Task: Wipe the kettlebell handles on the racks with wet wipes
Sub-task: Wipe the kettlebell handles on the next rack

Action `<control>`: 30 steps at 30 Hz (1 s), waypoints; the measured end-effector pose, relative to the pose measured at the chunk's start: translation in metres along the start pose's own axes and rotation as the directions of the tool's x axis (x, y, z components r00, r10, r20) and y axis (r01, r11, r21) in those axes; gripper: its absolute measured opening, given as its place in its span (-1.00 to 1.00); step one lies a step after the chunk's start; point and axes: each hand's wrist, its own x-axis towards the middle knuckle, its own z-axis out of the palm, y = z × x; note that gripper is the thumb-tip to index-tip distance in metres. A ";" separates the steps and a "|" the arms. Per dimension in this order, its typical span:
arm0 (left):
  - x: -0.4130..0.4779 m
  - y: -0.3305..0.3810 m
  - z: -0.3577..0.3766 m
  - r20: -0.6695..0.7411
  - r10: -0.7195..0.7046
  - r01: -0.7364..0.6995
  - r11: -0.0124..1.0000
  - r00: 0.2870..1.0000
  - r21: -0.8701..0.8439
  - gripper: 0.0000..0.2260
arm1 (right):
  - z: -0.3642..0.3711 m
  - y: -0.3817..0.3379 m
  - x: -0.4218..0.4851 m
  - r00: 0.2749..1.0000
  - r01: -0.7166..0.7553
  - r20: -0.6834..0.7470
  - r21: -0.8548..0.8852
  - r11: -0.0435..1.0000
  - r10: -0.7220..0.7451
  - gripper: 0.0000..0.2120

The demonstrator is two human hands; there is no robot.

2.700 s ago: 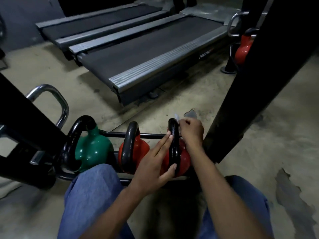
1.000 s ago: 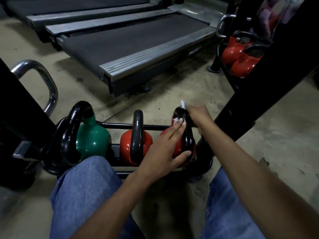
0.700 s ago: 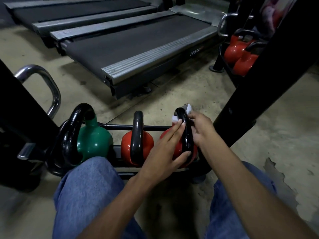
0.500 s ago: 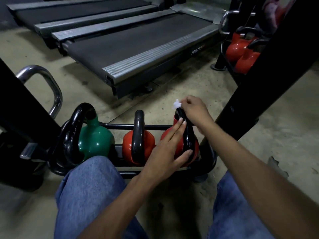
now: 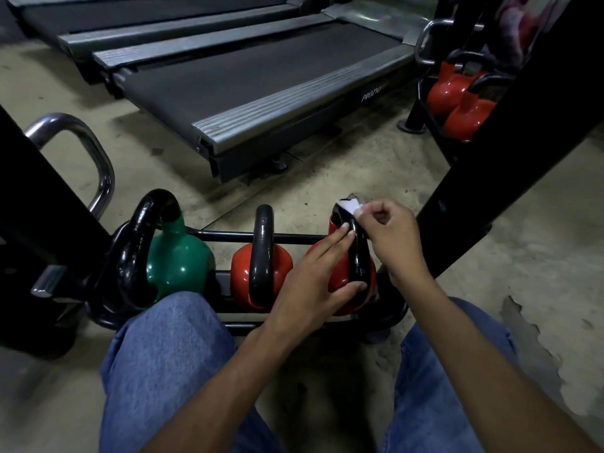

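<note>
Two knees in blue jeans (image 5: 163, 354) fill the bottom of the view, with a forearm reaching forward over each. Just past them a low black rack (image 5: 228, 237) sits on the concrete floor (image 5: 539, 256) and holds three kettlebells in a row.

The left hand (image 5: 313, 282) lies flat against the red kettlebell on the right (image 5: 338, 273). Its fingers are straight, with the tips touching the black handle (image 5: 358, 256) near the top, and the thumb rests on the handle lower down. It steadies the weight without curling round it.

The right hand (image 5: 389, 237) is beside the top of that same handle. Its thumb and fingertips pinch a small white wet wipe (image 5: 348, 206), which sits on the crown of the handle. The other fingers are loosely curled.

To the left stands a second red kettlebell (image 5: 242, 276), untouched, and further left a green kettlebell (image 5: 176, 259) with a larger black handle. A chrome loop (image 5: 94, 158) rises behind the rack's left end, next to a dark frame.

A thick black post (image 5: 523, 125) slants up on the right. Beyond the rack a grey treadmill (image 5: 245, 76) lies across the floor, with another one behind it. At the far right more red kettlebells (image 5: 457, 96) sit on another rack.
</note>
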 end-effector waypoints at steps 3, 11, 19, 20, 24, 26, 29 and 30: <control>-0.001 0.001 -0.001 -0.035 0.004 -0.005 1.000 0.999 -0.011 -0.24 | 0.009 0.007 0.016 0.900 -0.436 0.191 0.417 0.798 0.392 -0.84; -0.002 0.000 0.001 -0.062 0.028 -0.029 1.000 0.998 -0.005 -0.25 | 0.013 0.029 -0.002 0.818 -0.564 0.342 0.634 0.529 0.463 -0.72; -0.003 0.001 0.000 -0.052 0.003 -0.003 1.000 0.999 -0.016 -0.27 | 0.015 -0.033 0.057 0.882 0.340 0.462 -0.481 0.808 -0.095 -0.83; -0.004 0.002 0.000 -0.055 0.000 -0.001 1.000 0.998 -0.012 -0.28 | 0.016 -0.044 0.064 0.819 0.441 0.571 -0.562 0.700 -0.058 -0.80; -0.010 0.004 0.000 -0.100 0.012 -0.009 0.999 0.995 0.034 -0.34 | 0.015 -0.069 0.062 0.600 0.737 0.800 -0.553 0.390 0.000 -0.81; -0.012 0.003 0.001 -0.122 0.029 -0.023 0.998 0.992 0.057 -0.38 | 0.003 -0.063 0.055 0.590 0.753 0.803 -0.509 0.418 -0.084 -0.82; -0.012 0.001 0.002 -0.135 0.042 -0.035 0.998 0.990 0.053 -0.42 | -0.019 -0.047 0.034 0.700 0.659 0.668 -0.465 0.591 -0.254 -0.90; -0.012 0.001 0.002 -0.139 0.045 -0.039 0.998 0.989 0.044 -0.42 | -0.023 -0.039 0.024 0.778 0.580 0.554 -0.449 0.679 -0.298 -0.95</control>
